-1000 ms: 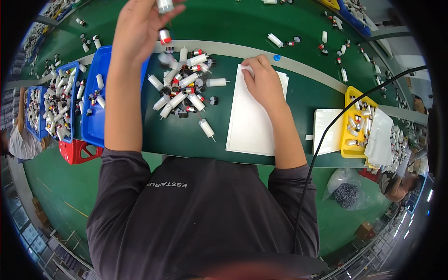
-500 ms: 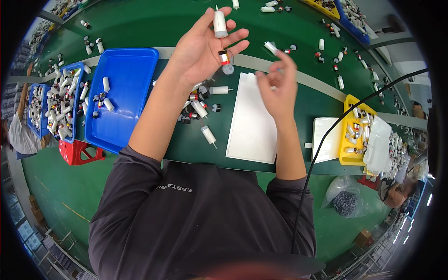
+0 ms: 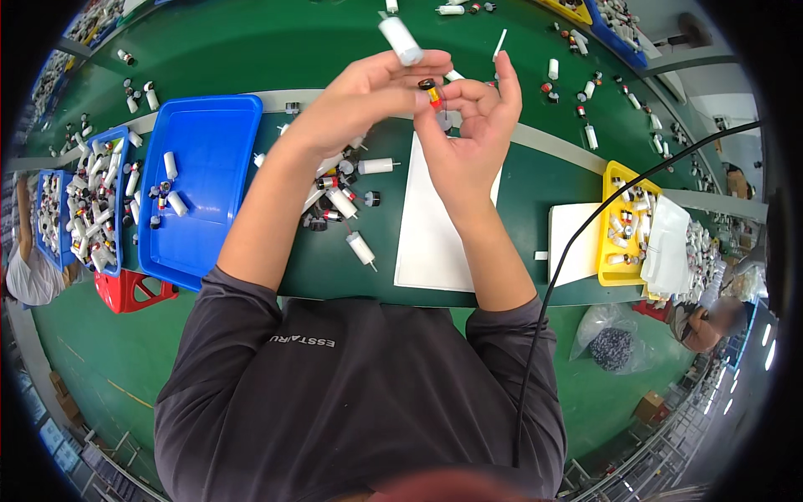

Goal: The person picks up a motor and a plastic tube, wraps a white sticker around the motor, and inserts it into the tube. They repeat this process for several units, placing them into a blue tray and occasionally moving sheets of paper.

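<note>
My left hand (image 3: 360,96) holds a white cylinder (image 3: 400,42), tilted, at its curled fingers. By thin wires a small black, gold and red cylindrical part (image 3: 432,92) appears joined to it. My right hand (image 3: 473,125) has come up against the left; its thumb and curled fingers are around the small part, while its index finger points upward. A grey round cap (image 3: 443,122) hangs just under the small part. Beside the right index fingertip shows a thin white stick (image 3: 500,43); whether that finger touches it, I cannot tell. Below the hands lies a white sheet (image 3: 435,243) on the green table.
Loose white cylinders and small parts (image 3: 339,197) lie in a pile left of the sheet. A blue tray (image 3: 201,234) holds a few more. At the right stand a yellow tray (image 3: 609,251) and a white pad (image 3: 570,238); a black cable (image 3: 577,238) crosses in front.
My right hand has moved left to meet the left hand at the small part. The left hand has turned, its fingers curling, and the white cylinder now leans.
</note>
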{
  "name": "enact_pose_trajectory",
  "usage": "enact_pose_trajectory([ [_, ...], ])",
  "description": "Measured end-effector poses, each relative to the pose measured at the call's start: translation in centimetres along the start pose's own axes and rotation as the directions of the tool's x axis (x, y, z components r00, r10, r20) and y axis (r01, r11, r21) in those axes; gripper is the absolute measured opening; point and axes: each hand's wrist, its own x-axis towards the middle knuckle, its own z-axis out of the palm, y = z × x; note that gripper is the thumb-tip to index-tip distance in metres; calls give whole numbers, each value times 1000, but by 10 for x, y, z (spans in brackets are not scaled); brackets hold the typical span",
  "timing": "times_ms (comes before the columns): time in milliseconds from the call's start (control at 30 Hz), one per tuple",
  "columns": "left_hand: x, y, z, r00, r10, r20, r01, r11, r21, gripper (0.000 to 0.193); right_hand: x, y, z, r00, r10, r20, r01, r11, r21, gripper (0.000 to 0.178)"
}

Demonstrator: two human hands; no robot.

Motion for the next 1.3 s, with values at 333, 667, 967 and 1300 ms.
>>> enact_pose_trajectory([
  [333, 3, -1, -5, 984, -32, -173, 29, 999, -20, 43, 13, 14, -6, 988, -155, -10, 150, 967, -207, 69],
  [667, 2, 1, -11, 990, -18, -142, 36, 992, 124, 36, 30, 2, -30, 868, 446, 220, -497, 783, 375, 15],
  [967, -1, 2, -6, 993, -10, -118, 29, 987, 156, 32, 30, 5, -24, 863, 457, 217, -505, 781, 368, 15],
  [1300, -3, 15, -2, 992, -36, -121, 65, 966, 251, 33, 23, 2, -12, 892, 449, 55, -441, 833, 336, 13],
])
